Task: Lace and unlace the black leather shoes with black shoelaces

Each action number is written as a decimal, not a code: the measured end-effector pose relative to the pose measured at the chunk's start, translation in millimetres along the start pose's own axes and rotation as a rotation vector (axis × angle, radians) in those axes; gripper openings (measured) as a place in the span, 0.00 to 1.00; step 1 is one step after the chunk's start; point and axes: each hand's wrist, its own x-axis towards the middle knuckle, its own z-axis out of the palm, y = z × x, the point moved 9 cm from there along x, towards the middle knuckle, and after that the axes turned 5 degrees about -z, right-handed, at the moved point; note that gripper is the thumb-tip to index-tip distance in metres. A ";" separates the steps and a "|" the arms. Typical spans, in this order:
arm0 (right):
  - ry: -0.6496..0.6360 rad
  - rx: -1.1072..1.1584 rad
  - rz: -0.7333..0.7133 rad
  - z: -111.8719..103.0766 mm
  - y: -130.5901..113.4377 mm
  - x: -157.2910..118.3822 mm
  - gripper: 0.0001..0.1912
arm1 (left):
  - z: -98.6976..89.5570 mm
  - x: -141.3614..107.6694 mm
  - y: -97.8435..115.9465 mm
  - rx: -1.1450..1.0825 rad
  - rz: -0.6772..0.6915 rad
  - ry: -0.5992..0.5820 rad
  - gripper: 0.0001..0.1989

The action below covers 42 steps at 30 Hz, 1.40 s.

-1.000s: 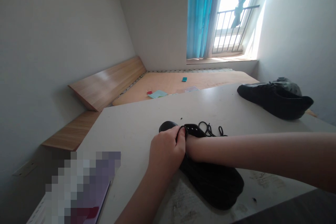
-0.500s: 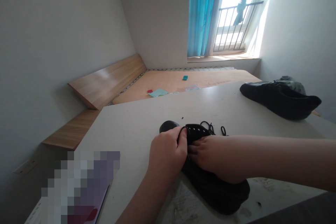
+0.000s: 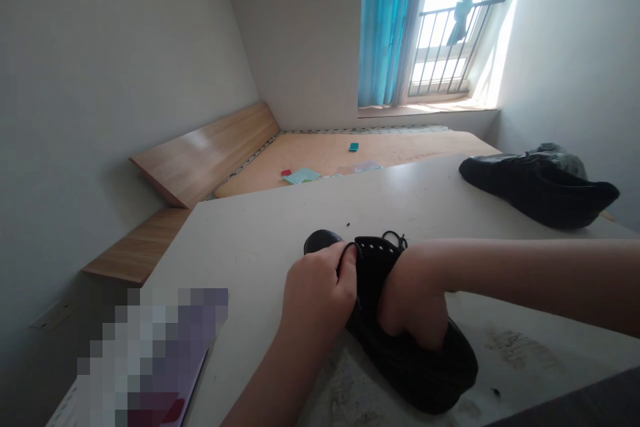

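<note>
Just at the lacing of a black shoe (image 3: 400,340), the left hand (image 3: 315,293) is curled shut on the near edge of the eyelet flap, thumb and fingers pinched together on it. The right hand (image 3: 415,303) comes in from the right, its fingers bent down onto the upper just beside the left hand; whether it grips the shoe or only presses on it cannot be told. The shoe lies on the white tabletop (image 3: 280,227) with its long axis running from the far left to the near right: the rounded toe points away and to the left, past the left hand, and the heel end lies nearest the camera. A loose black lace (image 3: 395,238) curls on the tabletop just beyond the shoe. Well apart from the shoe, toward the far right edge of the tabletop, rests a second black shoe (image 3: 540,190), lying crosswise. Beyond the tabletop, farther from the shoe, is a bare wooden bed frame (image 3: 345,157).
</note>
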 end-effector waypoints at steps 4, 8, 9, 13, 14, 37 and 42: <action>-0.223 0.070 -0.024 -6.2 -20.2 -27.4 0.19 | -1.6 -0.2 0.9 -0.051 0.007 -0.015 0.16; 0.125 0.448 0.047 -58.1 -1.6 -76.8 0.12 | -3.5 -6.2 9.5 -0.161 0.083 -0.012 0.12; 0.247 0.452 0.066 -67.8 11.8 -90.1 0.11 | -4.3 -8.8 13.1 -0.152 0.123 0.005 0.14; 0.457 0.016 0.406 -51.7 80.9 -126.5 0.28 | -3.0 -22.0 31.9 -0.005 0.348 0.074 0.17; 0.500 -0.091 0.462 -42.4 91.4 -129.3 0.34 | -1.8 -24.9 35.6 0.027 0.389 0.079 0.18; 0.764 0.020 0.367 -38.1 48.2 -82.9 0.12 | 7.8 -40.4 57.4 -0.068 0.578 -0.067 0.08; 0.747 -0.172 0.253 -39.4 26.1 -70.4 0.08 | -4.0 -21.8 31.3 -0.478 0.308 -0.132 0.10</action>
